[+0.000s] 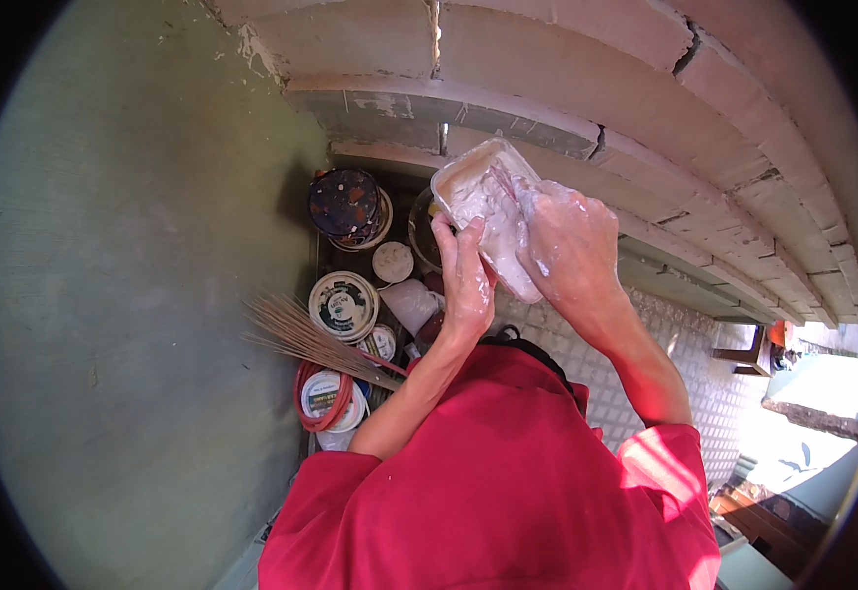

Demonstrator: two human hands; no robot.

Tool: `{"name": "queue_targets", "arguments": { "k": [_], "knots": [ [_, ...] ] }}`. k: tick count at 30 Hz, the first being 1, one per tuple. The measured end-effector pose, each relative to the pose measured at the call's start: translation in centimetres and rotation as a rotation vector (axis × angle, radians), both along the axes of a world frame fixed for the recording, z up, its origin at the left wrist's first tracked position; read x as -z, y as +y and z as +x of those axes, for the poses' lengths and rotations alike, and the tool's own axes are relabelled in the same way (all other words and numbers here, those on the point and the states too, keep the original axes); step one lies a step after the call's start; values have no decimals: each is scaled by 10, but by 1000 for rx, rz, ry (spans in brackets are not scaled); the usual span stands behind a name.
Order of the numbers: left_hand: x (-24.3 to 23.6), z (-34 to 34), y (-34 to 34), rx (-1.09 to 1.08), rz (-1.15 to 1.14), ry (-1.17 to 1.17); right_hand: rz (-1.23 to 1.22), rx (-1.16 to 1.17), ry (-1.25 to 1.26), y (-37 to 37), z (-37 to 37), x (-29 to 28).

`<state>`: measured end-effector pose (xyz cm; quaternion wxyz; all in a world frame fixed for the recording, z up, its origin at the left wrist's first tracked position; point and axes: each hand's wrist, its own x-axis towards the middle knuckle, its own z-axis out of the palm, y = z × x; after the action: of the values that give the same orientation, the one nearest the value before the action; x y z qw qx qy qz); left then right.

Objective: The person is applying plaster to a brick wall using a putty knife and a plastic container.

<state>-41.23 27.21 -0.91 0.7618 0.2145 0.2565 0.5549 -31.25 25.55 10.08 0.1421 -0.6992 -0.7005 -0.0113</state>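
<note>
My left hand (468,280) grips the near left side of a shallow rectangular plastic tub (449,175), held tilted in front of my chest. Thick, lumpy white paste (493,218) coats the inside of the tub. Over the tub's right side, my right hand (572,236) is closed with its knuckles up. A thin pinkish edge shows beside its fingers, in the paste, but what the hand holds is mostly hidden. White smears cover both hands.
Left of my arm stand a paint-spattered dark bucket (343,205), a lidded tub (343,305), a small pale round container (393,262), a twig broom (316,334) and a coiled red hose (303,393). A green wall (134,295) rises at left; cracked concrete steps (547,59) span the top.
</note>
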Motion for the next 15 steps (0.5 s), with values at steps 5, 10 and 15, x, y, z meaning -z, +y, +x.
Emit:
{"name": "queue_targets", "arguments": {
  "k": [5,10,15],
  "knots": [
    [-3,0,1,6,9,40,-27,22,-36,1,-3,-5],
    [-3,-2,5,4,-6,22,-18,-28,-21,2,-1,1],
    [-8,-2,5,10,-47,-20,9,-86,-106,0,-7,6]
  ]
}}
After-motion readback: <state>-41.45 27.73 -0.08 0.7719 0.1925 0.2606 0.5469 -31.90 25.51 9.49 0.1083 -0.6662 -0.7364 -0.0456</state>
